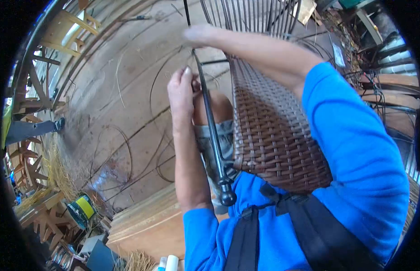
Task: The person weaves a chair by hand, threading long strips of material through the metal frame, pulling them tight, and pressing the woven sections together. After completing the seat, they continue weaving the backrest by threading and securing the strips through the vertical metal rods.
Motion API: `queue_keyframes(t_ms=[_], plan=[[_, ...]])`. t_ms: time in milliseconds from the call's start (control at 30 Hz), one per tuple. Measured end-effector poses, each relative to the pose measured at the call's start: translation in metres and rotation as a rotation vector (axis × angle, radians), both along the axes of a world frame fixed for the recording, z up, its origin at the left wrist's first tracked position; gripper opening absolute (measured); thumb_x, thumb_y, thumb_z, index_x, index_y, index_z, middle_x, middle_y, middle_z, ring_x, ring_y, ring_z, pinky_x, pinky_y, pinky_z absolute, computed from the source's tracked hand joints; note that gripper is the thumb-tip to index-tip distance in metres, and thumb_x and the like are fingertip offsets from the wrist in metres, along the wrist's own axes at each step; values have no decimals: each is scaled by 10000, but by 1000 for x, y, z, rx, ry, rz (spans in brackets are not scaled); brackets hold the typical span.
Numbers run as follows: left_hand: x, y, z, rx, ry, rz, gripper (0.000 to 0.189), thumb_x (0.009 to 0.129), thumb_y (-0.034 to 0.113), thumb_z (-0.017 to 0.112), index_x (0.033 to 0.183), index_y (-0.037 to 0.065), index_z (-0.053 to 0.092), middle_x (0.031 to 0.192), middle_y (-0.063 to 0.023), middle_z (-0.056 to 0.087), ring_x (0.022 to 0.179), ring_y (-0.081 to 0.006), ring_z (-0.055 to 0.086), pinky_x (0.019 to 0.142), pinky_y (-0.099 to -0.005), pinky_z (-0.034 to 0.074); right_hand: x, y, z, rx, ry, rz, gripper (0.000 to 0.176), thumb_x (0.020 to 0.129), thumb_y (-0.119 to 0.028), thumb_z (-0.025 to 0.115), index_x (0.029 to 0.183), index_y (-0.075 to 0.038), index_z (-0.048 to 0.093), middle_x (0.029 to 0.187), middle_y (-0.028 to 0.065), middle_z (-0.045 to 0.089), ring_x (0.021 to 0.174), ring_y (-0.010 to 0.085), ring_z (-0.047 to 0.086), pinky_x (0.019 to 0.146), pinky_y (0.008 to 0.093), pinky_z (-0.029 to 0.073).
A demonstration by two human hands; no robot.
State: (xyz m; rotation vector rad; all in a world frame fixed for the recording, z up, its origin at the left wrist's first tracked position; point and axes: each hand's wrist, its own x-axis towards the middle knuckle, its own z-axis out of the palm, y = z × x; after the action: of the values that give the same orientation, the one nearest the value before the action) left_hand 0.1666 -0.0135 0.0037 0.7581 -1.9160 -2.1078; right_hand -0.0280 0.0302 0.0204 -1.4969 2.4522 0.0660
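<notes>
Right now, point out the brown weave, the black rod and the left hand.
Brown weave (277, 135), head view: middle of the panel.
Black rod (211, 115), head view: the shaft.
Left hand (180, 92), head view: between thumb and wrist.

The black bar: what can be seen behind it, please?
Behind the black bar, a bare knee and part of greyish shorts show. What the bar itself and the brown woven panel cover cannot be seen.
</notes>
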Motion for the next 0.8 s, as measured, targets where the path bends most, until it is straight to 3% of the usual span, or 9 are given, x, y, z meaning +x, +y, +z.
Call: queue_keyframes(t_ms=[133,267,333,400,467,533,600,667,800], plan=[[-41,-18,-15,189,212,-78,323,893,224,544,1135,10,554,858,-56,608,710,-140,556,654,-267,474,113,-103,126,-487,16,758,220,810,-175,561,1016,-102,590,854,55,572,772,178,567,657,314,485],[-17,-87,30,82,441,145,313,856,214,553,1095,13,566,883,-63,609,775,-181,570,716,-314,480,125,-68,180,-1035,-955,576,310,756,-174,616,1032,-33,597,900,87,625,731,210,595,649,348,488],[31,-157,84,-12,526,210,310,840,202,552,1081,8,569,883,-67,607,786,-187,575,729,-324,483,59,-83,126,-457,-24,350,547,764,-233,596,1290,-133,485,877,127,644,663,234,604,587,412,479],[91,-220,135,-64,623,214,307,825,191,551,1067,3,572,883,-72,605,797,-192,579,743,-334,486,31,-16,54,-110,-400,-96,489,804,-238,573,1272,-124,494,644,144,616,496,229,565,466,377,470],[133,-257,160,-101,652,210,304,810,180,550,1053,-2,575,883,-77,604,808,-197,584,756,-343,488,-2,20,1,217,-134,-187,369,849,-282,549,1169,-101,585,610,157,614,378,224,517,369,332,449],[139,-269,135,-127,535,250,301,795,168,549,1039,-6,579,883,-81,602,819,-203,588,770,-353,491,13,-16,38,-222,-176,101,326,873,-283,530,1108,-74,614,684,166,628,506,235,577,454,352,471],[92,-214,89,-115,375,220,302,792,170,548,1037,-5,579,880,-83,601,817,-203,589,772,-356,491,38,-69,70,-868,-6,588,331,901,-304,504,1075,-49,624,797,177,649,688,245,647,577,386,499],[23,-92,57,-193,181,-54,306,803,184,548,1047,2,578,875,-81,603,803,-199,587,763,-353,488,114,-83,179,-789,-173,591,320,884,-277,517,1123,-76,588,821,178,647,693,248,644,582,380,503],[-11,-67,87,-228,255,-49,314,823,212,546,1067,17,575,864,-77,606,774,-191,582,746,-347,483,116,-64,185,-887,-417,606,381,850,-224,544,1218,-130,515,869,180,644,702,254,638,594,366,509]])
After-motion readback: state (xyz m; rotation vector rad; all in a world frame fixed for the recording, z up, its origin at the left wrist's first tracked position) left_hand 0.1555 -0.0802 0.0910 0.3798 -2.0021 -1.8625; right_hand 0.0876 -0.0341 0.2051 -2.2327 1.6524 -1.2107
